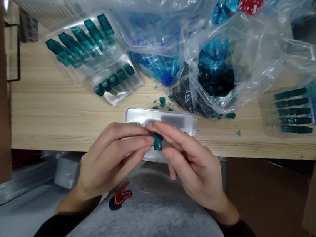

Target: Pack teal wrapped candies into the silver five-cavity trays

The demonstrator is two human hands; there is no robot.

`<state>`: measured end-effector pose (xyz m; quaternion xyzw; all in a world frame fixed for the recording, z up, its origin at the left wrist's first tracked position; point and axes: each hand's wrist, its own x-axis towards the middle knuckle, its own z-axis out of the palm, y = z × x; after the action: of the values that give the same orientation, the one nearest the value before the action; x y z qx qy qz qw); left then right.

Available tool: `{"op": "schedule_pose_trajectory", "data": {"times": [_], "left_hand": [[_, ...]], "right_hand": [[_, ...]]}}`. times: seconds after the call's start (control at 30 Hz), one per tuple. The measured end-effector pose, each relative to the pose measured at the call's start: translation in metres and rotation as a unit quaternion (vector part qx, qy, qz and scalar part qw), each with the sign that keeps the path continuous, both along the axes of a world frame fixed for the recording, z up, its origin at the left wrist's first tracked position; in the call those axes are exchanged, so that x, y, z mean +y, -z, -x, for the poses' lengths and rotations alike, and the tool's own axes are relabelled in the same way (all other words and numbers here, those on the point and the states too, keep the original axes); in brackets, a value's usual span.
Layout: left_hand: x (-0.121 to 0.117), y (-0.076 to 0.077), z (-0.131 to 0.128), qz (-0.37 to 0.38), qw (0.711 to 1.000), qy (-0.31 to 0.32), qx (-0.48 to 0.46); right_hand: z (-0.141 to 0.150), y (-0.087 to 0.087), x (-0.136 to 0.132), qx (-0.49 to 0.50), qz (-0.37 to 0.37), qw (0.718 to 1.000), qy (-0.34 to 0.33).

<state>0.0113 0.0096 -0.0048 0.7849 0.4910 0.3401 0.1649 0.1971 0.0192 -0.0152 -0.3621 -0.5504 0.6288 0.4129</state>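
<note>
Piece, translucent green, one: pinched by left hand (right hand close beside, grip unclear) over shiny tray.

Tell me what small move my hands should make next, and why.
Probably lower the green piece into the clear tray. Your left hand appears to pinch it over that tray, with your right hand close beside it. The open case farther off to the left holds similar pieces in rows, which suggests they belong in such trays.
</note>
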Motion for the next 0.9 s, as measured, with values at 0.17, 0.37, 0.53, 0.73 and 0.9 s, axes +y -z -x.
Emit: {"op": "schedule_pose_trajectory", "data": {"times": [0.17,0.37,0.53,0.73,0.9], "left_hand": [[-0.001,-0.004,0.003,0.038,0.999,0.010,0.000],[0.001,0.013,-0.002,0.059,0.969,-0.080,-0.228],[0.006,0.014,-0.003,0.223,0.887,-0.033,-0.403],[0.014,0.015,-0.006,0.228,0.841,-0.057,-0.488],[0.008,0.019,-0.013,0.171,0.894,-0.098,-0.402]], "right_hand": [[0.007,0.000,0.005,0.020,-0.004,0.996,0.083],[0.011,0.008,0.028,-0.049,-0.093,0.977,0.185],[0.003,0.029,0.070,-0.300,-0.285,0.894,0.173],[0.003,0.016,0.065,-0.228,-0.292,0.922,0.116],[0.006,-0.004,0.044,-0.098,-0.238,0.966,-0.033]]}}
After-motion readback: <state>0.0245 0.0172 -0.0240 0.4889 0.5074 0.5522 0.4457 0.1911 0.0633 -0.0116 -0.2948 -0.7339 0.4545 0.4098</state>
